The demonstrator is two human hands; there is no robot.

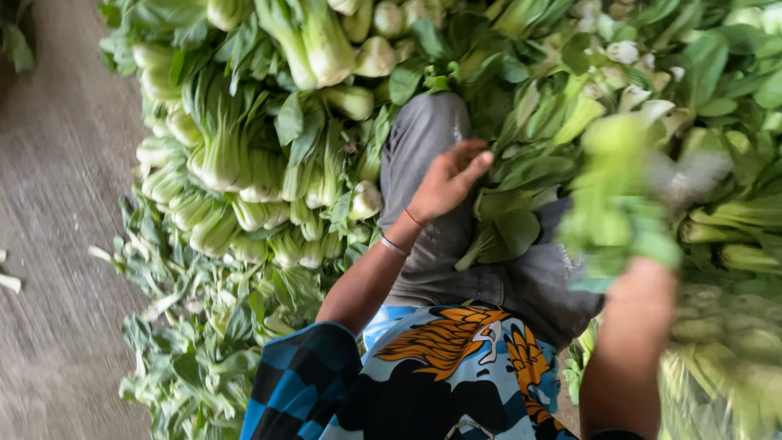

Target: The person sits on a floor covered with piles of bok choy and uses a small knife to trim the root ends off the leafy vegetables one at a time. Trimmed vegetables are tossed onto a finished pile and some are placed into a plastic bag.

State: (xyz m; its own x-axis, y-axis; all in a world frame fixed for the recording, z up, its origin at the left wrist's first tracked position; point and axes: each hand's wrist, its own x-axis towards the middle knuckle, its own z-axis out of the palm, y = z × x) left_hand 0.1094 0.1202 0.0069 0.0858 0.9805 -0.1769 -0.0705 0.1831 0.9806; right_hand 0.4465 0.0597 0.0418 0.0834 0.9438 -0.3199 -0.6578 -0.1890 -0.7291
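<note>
Lying on bare grey floor, bok choy heaps surround an open, empty left hand.

Your knee points forward into the heap of bok choy, which spreads to your left and ahead. More bunches lie to your right. Your left hand rests above your thigh; your right hand holds a bunch beside it. Bare floor lies far left.

We see leafy bok choy with smooth, slightly glossy white stems, a matt grey cloth trouser leg, a printed cloth shirt, and a rough wooden floor.
</note>
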